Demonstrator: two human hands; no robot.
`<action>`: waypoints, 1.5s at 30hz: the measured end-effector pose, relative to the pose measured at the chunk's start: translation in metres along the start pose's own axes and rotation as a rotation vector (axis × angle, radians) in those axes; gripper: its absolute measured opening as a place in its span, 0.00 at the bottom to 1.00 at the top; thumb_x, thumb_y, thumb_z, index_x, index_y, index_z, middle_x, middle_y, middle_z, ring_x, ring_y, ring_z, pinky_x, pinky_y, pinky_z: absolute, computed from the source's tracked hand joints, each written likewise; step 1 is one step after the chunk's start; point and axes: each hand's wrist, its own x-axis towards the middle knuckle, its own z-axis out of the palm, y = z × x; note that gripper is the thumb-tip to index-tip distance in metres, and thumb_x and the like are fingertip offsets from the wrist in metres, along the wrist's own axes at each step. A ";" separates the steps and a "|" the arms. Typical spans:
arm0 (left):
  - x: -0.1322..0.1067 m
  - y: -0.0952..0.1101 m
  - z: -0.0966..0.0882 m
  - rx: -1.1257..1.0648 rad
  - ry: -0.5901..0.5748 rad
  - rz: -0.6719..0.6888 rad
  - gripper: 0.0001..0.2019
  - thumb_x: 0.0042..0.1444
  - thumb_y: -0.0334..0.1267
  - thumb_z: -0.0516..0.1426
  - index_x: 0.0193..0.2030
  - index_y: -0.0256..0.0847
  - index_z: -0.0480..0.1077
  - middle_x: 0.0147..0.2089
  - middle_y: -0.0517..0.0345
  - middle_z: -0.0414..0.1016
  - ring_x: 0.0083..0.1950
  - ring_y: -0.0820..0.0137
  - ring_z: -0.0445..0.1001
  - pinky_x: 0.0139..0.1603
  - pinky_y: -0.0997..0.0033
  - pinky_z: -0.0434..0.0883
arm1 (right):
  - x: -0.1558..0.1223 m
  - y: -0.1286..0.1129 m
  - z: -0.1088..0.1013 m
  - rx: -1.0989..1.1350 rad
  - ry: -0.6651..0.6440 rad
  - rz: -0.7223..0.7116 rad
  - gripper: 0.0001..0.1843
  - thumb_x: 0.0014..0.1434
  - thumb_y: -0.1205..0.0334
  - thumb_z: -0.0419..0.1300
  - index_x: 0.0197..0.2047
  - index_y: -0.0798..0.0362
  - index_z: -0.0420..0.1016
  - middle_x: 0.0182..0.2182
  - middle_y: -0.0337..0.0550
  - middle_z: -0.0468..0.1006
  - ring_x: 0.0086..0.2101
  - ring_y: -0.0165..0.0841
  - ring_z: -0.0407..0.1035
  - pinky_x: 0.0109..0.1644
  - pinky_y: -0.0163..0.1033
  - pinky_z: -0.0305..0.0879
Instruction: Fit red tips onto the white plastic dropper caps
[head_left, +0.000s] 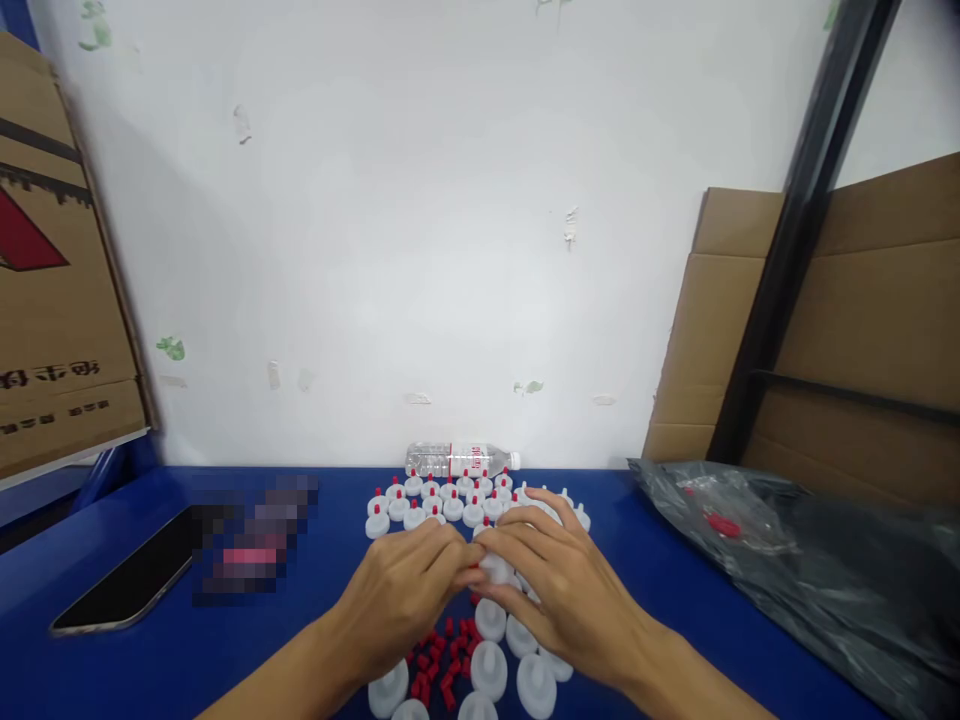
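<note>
My right hand point(555, 580) is curved around a white round cap point(495, 570), its thumb below and its fingers above. From the other side, my left hand point(412, 580) meets that cap with its fingertips pinched together; whatever they hold is hidden. Under my wrists lie small red tips point(442, 660) in a loose pile. White spouted caps without red tips point(489, 670) surround the pile to the front and right. Behind my hands stand several rows of white caps with red tips point(452, 505) on their spouts; my right hand covers part of these rows.
A clear plastic bottle point(461, 459) lies against the wall at the back of the blue table point(300, 640). A phone point(127, 580) is on the left, near a blurred-out item point(259, 540). Dark plastic sheeting point(810, 560) with a clear bag point(739, 520) covers the right side. Cardboard point(67, 260) flanks the left.
</note>
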 end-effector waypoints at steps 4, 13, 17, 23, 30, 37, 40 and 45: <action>0.007 0.006 0.000 0.168 -0.142 -0.101 0.08 0.70 0.32 0.47 0.40 0.41 0.64 0.37 0.54 0.70 0.33 0.64 0.68 0.27 0.69 0.60 | -0.001 0.000 -0.002 0.015 -0.044 0.011 0.12 0.67 0.54 0.60 0.51 0.50 0.73 0.40 0.44 0.81 0.48 0.41 0.72 0.66 0.58 0.52; 0.016 -0.014 -0.034 -0.168 -0.279 -0.381 0.18 0.74 0.38 0.40 0.31 0.42 0.56 0.32 0.60 0.65 0.34 0.68 0.63 0.38 0.66 0.63 | -0.004 0.034 -0.010 -0.076 0.036 0.082 0.09 0.69 0.59 0.57 0.51 0.48 0.73 0.44 0.43 0.82 0.48 0.38 0.73 0.66 0.55 0.51; 0.012 -0.018 -0.030 -0.112 -0.395 -0.329 0.13 0.70 0.36 0.44 0.34 0.41 0.64 0.36 0.57 0.70 0.40 0.64 0.66 0.40 0.64 0.64 | -0.009 0.057 -0.010 -0.109 0.051 0.259 0.09 0.69 0.62 0.55 0.51 0.49 0.69 0.45 0.44 0.81 0.47 0.39 0.73 0.66 0.55 0.52; 0.004 -0.025 -0.017 -0.106 -0.350 -0.398 0.14 0.66 0.31 0.47 0.49 0.44 0.72 0.49 0.53 0.74 0.49 0.62 0.72 0.49 0.59 0.71 | -0.010 0.067 -0.008 -0.118 0.006 0.361 0.03 0.69 0.62 0.53 0.45 0.49 0.66 0.39 0.42 0.80 0.41 0.39 0.75 0.62 0.55 0.56; -0.006 -0.045 -0.009 0.031 -0.301 -0.425 0.18 0.69 0.35 0.46 0.56 0.42 0.74 0.59 0.48 0.73 0.59 0.56 0.71 0.57 0.51 0.72 | -0.011 0.085 -0.039 -0.076 -0.122 0.455 0.11 0.65 0.50 0.60 0.36 0.49 0.72 0.40 0.44 0.78 0.39 0.39 0.73 0.43 0.43 0.65; -0.004 -0.047 -0.009 -0.035 -0.298 -0.400 0.16 0.68 0.34 0.48 0.51 0.42 0.76 0.50 0.50 0.80 0.51 0.60 0.74 0.55 0.56 0.72 | -0.016 0.088 -0.058 0.083 -0.432 0.468 0.09 0.59 0.53 0.67 0.30 0.48 0.78 0.24 0.33 0.79 0.24 0.30 0.70 0.27 0.33 0.57; 0.000 -0.046 -0.011 -0.029 -0.318 -0.452 0.14 0.68 0.37 0.49 0.46 0.43 0.76 0.46 0.52 0.80 0.49 0.61 0.74 0.49 0.61 0.72 | -0.019 0.085 -0.055 0.118 -0.494 0.452 0.04 0.56 0.58 0.68 0.30 0.46 0.81 0.25 0.32 0.81 0.26 0.30 0.74 0.27 0.33 0.58; -0.001 -0.051 -0.009 -0.018 -0.327 -0.492 0.05 0.62 0.38 0.57 0.39 0.45 0.74 0.37 0.59 0.79 0.40 0.64 0.75 0.37 0.69 0.70 | -0.014 0.080 -0.056 -0.003 -0.365 0.490 0.12 0.64 0.52 0.60 0.34 0.44 0.82 0.25 0.36 0.81 0.26 0.34 0.74 0.29 0.35 0.58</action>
